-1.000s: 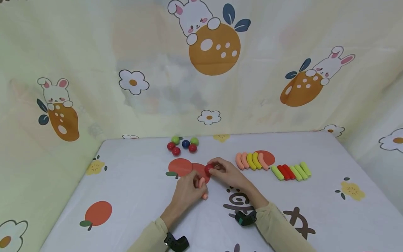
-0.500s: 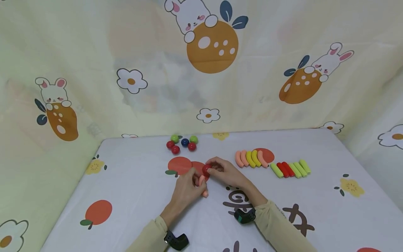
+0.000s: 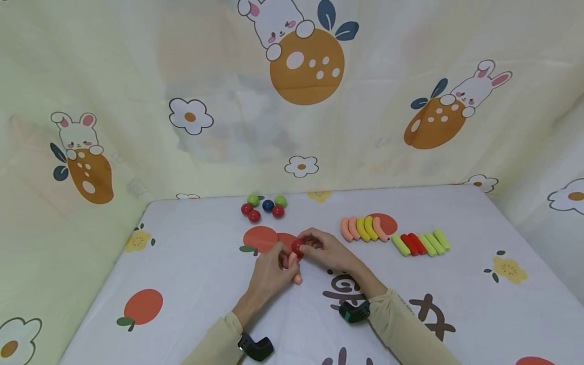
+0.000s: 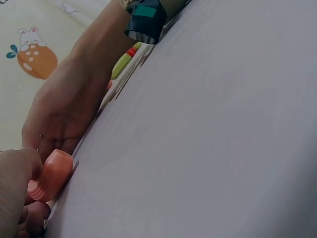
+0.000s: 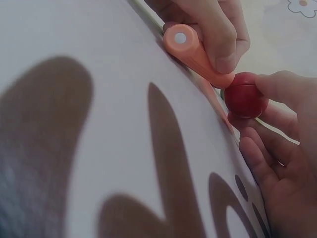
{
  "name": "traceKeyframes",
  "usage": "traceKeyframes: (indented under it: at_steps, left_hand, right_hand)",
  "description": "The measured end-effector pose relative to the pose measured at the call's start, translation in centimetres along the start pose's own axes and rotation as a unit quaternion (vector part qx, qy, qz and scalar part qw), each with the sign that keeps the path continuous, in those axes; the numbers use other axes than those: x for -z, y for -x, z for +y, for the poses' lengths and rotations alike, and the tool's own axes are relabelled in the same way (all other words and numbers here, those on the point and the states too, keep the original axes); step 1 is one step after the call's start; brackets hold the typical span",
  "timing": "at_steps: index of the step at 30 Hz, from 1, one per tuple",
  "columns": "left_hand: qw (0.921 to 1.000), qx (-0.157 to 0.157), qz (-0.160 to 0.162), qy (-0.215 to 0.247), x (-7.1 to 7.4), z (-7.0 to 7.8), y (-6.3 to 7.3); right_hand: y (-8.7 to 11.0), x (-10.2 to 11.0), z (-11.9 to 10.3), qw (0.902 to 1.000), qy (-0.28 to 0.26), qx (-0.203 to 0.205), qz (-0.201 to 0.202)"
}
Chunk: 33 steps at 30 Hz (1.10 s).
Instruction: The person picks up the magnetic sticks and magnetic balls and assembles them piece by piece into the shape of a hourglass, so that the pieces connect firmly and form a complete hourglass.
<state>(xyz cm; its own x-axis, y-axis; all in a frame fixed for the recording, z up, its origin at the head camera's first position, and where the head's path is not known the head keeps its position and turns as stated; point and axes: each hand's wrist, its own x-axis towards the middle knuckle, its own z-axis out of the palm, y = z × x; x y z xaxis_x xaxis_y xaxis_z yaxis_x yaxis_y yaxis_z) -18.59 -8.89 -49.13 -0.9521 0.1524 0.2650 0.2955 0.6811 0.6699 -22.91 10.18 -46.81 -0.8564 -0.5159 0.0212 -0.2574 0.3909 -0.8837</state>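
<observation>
My left hand [image 3: 269,271] pinches a curved salmon-pink magnetic rod [image 5: 197,55] between thumb and fingers. A pale round dot sits in the rod's near end in the right wrist view. Between thumb and fingertips my right hand [image 3: 332,251] holds a shiny red ball [image 5: 245,96] with a seam round it. The rod's far end is right at the ball's side; whether they are joined I cannot tell. In the left wrist view the rod [image 4: 53,173] shows, but the ball is hidden.
Several red, green and blue balls [image 3: 268,206] cluster at the back left of the table. Back right, curved pink and yellow rods [image 3: 364,229] lie side by side. Straight green and red rods [image 3: 421,244] form a row further right. A printed cloth [image 3: 191,284] covers the table.
My right hand has brought the red ball slightly left and nearer, close against the pink rod. The left hand has stayed almost where it was.
</observation>
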Motion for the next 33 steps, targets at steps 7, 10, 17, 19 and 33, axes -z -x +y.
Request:
traceKeyframes:
  at_steps: [7,10,17,19,33]
  left_hand:
    - [1.0,-0.006,0.002,-0.003,0.0,0.2,-0.1]
    - [1.0,-0.008,0.003,-0.001,-0.1,0.2,-0.1]
    - [1.0,-0.004,0.004,-0.003,-0.2,0.3,-0.3]
    - [1.0,-0.003,0.004,-0.002,-0.2,0.4,-0.3]
    - [0.9999,-0.007,-0.003,0.011,0.0,0.2,-0.1]
  right_hand:
    - [-0.5,0.0,1.5,1.0,0.007,-0.003,0.006]
    - [-0.4,0.1,1.5,1.0,0.007,-0.004,0.004]
    - [-0.4,0.4,1.5,0.9999,0.015,-0.002,0.0]
    - [-0.3,0.4,1.4,0.9999,0.016,-0.003,0.0]
    - [0.2,0.5,0.9,0.9989,0.043,-0.001,-0.016]
